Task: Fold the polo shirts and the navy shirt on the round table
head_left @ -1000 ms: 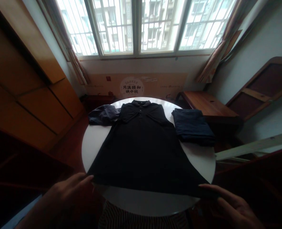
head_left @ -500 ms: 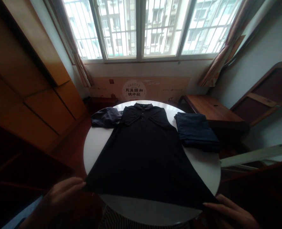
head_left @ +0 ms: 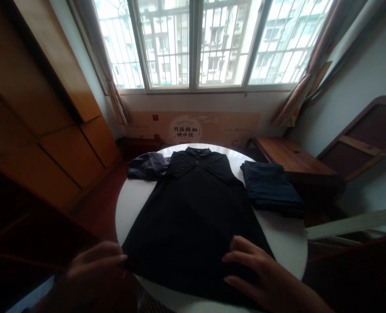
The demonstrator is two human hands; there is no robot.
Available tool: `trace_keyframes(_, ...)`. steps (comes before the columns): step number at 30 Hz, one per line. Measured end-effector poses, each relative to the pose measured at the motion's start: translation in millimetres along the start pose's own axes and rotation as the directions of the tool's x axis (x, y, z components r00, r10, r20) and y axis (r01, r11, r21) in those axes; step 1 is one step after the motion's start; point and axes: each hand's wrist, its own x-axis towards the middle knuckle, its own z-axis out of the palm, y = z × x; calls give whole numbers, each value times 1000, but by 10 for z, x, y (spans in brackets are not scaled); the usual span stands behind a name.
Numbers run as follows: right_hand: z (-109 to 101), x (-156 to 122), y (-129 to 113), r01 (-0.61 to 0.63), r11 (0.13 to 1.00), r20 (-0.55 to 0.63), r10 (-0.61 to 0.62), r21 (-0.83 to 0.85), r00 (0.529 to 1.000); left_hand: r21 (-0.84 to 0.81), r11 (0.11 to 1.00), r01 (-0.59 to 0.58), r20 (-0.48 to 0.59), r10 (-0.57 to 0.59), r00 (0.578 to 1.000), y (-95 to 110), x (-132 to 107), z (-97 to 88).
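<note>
A black polo shirt (head_left: 193, 204) lies spread flat on a round white table (head_left: 286, 241), collar toward the window. My left hand (head_left: 93, 265) rests at the shirt's lower left hem corner with its fingers together on the fabric edge. My right hand (head_left: 261, 278) lies on the lower part of the shirt, fingers stretched out and flat on the cloth.
A crumpled dark garment (head_left: 147, 166) lies at the table's far left. A folded dark blue garment (head_left: 271, 188) sits at the right. A wooden bench (head_left: 291, 156) stands beyond, wooden cabinets (head_left: 49, 130) on the left, a window behind.
My right hand has left the lower right hem corner and moved inward onto the shirt, fingers flat. The hem has drawn in. My left hand stays near the left corner.
</note>
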Motion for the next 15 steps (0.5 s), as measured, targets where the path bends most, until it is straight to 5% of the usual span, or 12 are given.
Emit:
trace_keyframes(4, 166, 1192, -615, 279, 960, 141, -277, 7, 950, -190, 977, -96, 8, 100, 995, 168, 342, 92)
trace_keyframes(7, 481, 1674, -832, 275, 960, 193, -280, 53, 940, -283, 956, -74, 12, 81, 997, 280, 534, 124)
trace_keyframes(12, 659, 1728, -911, 180, 965, 152, -211, 193, 966, -301, 942, -150, -95, 127, 987, -24, 1236, 127)
trace_keyframes(15, 493, 1621, -911, 69, 949, 155, -122, 308, 980, -141, 985, 98, -157, -120, 980, -424, 2129, 251)
